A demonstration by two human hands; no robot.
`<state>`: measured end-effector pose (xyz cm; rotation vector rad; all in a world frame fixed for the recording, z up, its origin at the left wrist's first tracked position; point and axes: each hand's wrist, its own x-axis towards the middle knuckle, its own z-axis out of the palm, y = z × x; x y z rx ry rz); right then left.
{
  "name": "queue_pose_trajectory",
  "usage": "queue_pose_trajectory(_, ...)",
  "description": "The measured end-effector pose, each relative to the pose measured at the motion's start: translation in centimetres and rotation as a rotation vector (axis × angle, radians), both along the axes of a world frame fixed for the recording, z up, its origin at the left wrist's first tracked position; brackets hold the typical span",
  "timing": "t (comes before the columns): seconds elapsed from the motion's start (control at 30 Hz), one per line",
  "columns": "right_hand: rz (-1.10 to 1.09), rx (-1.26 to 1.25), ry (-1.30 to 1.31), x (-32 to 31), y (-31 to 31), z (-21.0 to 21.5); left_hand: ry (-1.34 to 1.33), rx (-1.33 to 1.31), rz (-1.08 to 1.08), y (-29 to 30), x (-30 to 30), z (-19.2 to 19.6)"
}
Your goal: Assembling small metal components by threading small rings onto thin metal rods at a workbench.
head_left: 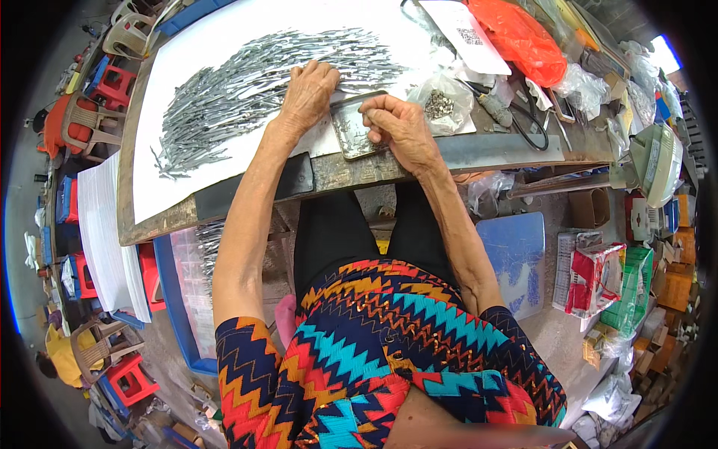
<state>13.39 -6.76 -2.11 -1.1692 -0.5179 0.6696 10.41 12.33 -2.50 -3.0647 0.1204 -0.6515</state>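
Note:
A broad pile of thin grey strips (247, 82), metallic in look, is spread over a white sheet (168, 191) on the workbench. My left hand (310, 90) is closed, its knuckles up and fingertips bent down at the near edge of the pile; what they grip is hidden. Beside it lies a shallow rectangular metal tray (350, 135) with small bits in it. Over the tray's right side, my right hand (400, 129) is pinched, thumb against fingers. Anything in that pinch is too small to make out. To its right sits a clear plastic bag (456, 116) holding small metal pieces (439, 105).
A dark flat slab (258, 183) lies along the bench's near edge. Rightward are a corded tool (495, 108), a red plastic bag (520, 41) and a lamp-like fixture (657, 165). Below left stands a blue-rimmed bin (173, 314), near stacked white sheets (108, 232).

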Motion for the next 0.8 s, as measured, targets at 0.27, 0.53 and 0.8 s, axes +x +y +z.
queue_pose_trajectory(0.27,0.068,0.152,0.208,0.3,-0.1,-0.2,-0.012,0.155,0.008,-0.4,-0.3,0.2)
queue_pose_trajectory(0.53,0.143,0.210,0.287,0.5,-0.1,-0.8,-0.104,-0.010,0.020,-0.9,-0.2,1.3)
queue_pose_trajectory(0.8,0.150,0.284,0.345,0.1,0.2,-0.7,-0.203,-1.306,0.026,-4.8,-3.6,3.6)
